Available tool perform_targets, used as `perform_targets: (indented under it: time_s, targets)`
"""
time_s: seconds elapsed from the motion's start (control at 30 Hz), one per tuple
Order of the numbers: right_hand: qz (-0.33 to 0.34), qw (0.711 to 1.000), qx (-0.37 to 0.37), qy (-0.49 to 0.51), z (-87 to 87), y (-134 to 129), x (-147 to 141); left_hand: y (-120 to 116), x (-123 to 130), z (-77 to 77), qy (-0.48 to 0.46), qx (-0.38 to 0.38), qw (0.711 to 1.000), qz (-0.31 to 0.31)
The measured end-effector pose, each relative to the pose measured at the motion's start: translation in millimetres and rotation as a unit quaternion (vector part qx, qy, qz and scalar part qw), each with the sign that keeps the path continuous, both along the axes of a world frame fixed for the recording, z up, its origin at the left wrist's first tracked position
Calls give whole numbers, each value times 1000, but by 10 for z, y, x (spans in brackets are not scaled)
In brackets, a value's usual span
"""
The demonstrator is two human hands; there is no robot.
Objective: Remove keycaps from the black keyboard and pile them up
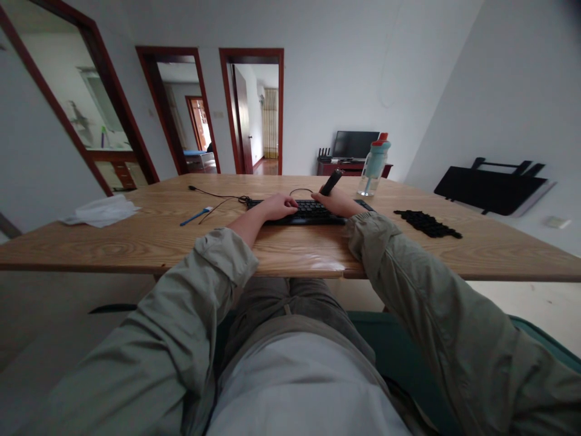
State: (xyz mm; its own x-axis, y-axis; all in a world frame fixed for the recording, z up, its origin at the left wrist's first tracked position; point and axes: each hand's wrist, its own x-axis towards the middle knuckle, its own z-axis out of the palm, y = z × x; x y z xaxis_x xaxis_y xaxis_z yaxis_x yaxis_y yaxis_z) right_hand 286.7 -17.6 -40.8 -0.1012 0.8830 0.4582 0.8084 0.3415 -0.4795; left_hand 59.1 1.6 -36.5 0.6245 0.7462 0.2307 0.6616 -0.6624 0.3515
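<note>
Keyboard (313,209) lettering blurs near left hand (278,207), fingers curled; right hand (336,201) grips black cylinder (332,181).

Black on the keyboard (313,212) and handheld tool (332,181); wavy-grained light brown across the counter (149,242); red and pale teal on the bottle (376,160).

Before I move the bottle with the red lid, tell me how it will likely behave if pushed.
The bottle stands upright and looks tall for its base, so a push near its red lid might tip it. Its sides look round, so it could roll on the table once down. It looks smooth, so perhaps slippery.
</note>
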Motion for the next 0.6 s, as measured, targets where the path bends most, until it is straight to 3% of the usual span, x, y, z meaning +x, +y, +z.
perform_targets:
  time_s: [0.23, 0.6]
  targets:
    - [24, 990, -84, 112, 10, -198, 37, -20, -3, 17, -7, -4, 1000, -14]
    - [97, 958, -92, 254, 58, -313, -3, -44, -3, 30, -40, 8, 999, -1]
